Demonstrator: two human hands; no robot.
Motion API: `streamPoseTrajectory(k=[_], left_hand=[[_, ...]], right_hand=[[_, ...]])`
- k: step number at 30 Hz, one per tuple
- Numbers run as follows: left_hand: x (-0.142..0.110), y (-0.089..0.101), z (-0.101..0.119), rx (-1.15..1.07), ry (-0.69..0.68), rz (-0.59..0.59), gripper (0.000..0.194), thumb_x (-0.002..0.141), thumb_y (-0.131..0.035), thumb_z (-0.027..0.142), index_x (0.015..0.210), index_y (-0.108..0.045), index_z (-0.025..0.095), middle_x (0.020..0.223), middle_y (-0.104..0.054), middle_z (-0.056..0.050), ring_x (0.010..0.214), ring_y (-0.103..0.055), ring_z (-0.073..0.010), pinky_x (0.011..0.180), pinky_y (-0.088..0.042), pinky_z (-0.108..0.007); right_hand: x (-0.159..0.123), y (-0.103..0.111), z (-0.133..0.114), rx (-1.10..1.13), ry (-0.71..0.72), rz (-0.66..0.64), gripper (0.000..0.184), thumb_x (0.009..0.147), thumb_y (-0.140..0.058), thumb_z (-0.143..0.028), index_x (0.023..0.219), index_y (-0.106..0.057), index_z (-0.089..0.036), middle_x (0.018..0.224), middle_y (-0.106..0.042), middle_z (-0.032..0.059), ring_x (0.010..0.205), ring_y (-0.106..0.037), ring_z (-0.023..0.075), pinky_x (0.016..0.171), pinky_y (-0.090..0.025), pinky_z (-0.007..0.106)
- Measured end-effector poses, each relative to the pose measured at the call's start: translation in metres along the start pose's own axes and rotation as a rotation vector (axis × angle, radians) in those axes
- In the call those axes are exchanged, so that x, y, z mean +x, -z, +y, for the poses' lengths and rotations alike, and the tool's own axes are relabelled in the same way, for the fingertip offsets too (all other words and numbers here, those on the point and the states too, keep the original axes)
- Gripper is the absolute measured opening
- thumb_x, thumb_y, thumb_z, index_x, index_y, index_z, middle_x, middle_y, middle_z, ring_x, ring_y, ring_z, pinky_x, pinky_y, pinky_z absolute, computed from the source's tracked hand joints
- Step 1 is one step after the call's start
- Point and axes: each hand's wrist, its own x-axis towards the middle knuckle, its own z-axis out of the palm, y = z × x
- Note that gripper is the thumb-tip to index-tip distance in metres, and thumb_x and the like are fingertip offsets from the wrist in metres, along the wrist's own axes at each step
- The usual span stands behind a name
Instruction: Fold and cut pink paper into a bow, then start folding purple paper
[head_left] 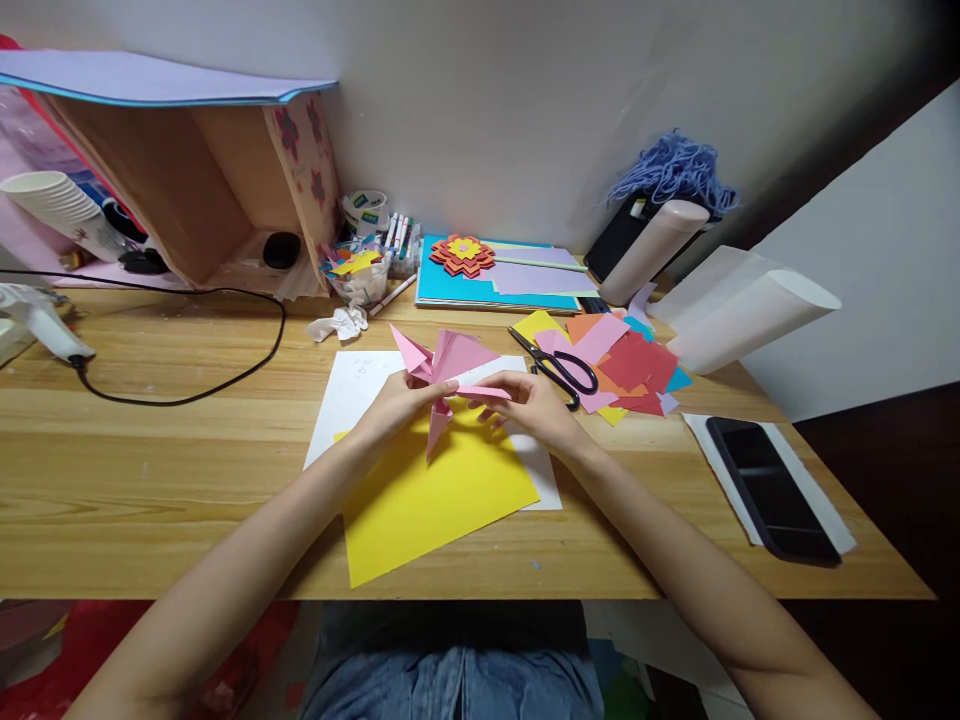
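Observation:
Between my two hands is a pink folded-paper shape (459, 352) with several pointed flaps spreading outward. My left hand (405, 402) pinches it near its middle, thumb on top. At its right flap, my right hand (529, 405) grips the narrow folded edge between thumb and fingers. One flap points down toward a yellow sheet (442, 500), which lies at an angle over a white sheet (330, 400) with faint pencil marks. Black-handled scissors (559, 370) rest to the right of my right hand, on the edge of a pile of coloured paper scraps (637, 365).
A layered paper flower (463, 255) lies on a blue sheet stack (450, 292) at the back. Left stand a cardboard box (225, 190), a tub of scraps (360, 280) and a corded glue gun (45, 320). A phone (772, 490) and a white paper roll (750, 320) are right.

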Motion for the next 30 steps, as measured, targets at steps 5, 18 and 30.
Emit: streamPoseTrajectory(k=[5,18,30], left_hand=[[-0.002,-0.003,-0.001,0.041,-0.073,-0.006,0.034,0.063,-0.069,0.037,0.085,-0.062,0.013,0.082,-0.065,-0.008,0.077,-0.059,-0.0207,0.074,-0.042,-0.032],[-0.005,-0.008,0.003,-0.003,-0.109,-0.061,0.032,0.066,-0.069,0.034,0.091,-0.064,0.014,0.094,-0.067,-0.011,0.086,-0.062,-0.0238,0.084,-0.043,-0.036],[-0.001,-0.005,-0.003,-0.041,-0.088,-0.026,0.03,0.063,-0.072,0.029,0.087,-0.062,0.014,0.084,-0.065,-0.008,0.075,-0.061,-0.0201,0.069,-0.047,-0.03]], right_hand=[[0.001,-0.004,0.001,0.012,0.023,0.07,0.023,0.073,-0.061,-0.031,0.087,-0.063,-0.014,0.076,-0.067,0.005,0.061,-0.063,0.0127,0.056,-0.051,0.024],[0.0,-0.01,0.005,0.123,0.057,0.142,0.023,0.077,-0.05,-0.025,0.088,-0.066,-0.013,0.075,-0.068,0.0053,0.055,-0.062,0.012,0.052,-0.051,0.024],[0.002,0.006,0.001,0.302,-0.04,-0.115,0.044,0.084,-0.035,-0.045,0.097,-0.063,-0.015,0.085,-0.067,0.009,0.066,-0.064,0.0165,0.061,-0.051,0.03]])
